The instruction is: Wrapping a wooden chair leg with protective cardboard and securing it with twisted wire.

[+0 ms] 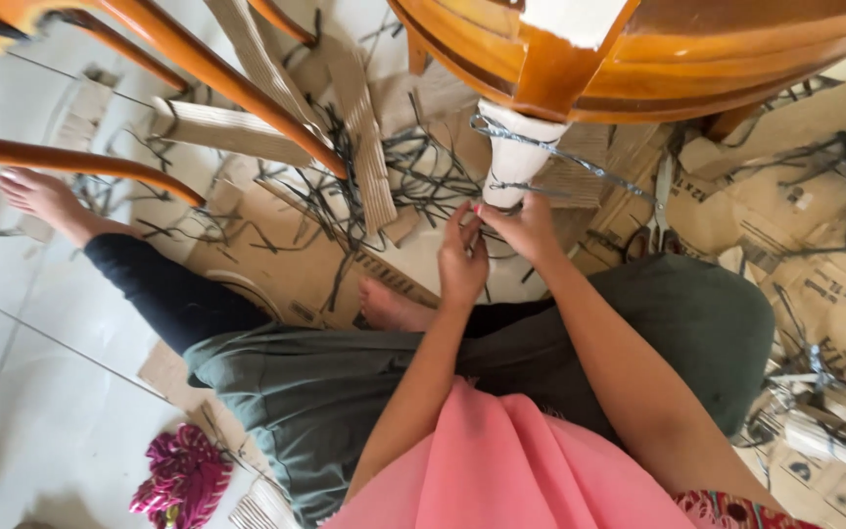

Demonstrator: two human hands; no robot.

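Both your hands meet at the foot of a white-wrapped chair leg (513,157), low in front of your folded knees. Your left hand (462,263) has its fingers (466,220) pinched on a thin dark strap (540,147) that winds round the leg; your right hand (529,230) presses against the leg's lower end, fingers curled on the wrapping, though whether they also grip the strap cannot be told. Beyond them, the leg rises into the orange wooden chair frame (658,59). Dark strap offcuts (413,176) and corrugated cardboard strips (369,137) litter the flattened cardboard sheet (815,274) on the floor. Scissors (660,211) lie just right of the leg.
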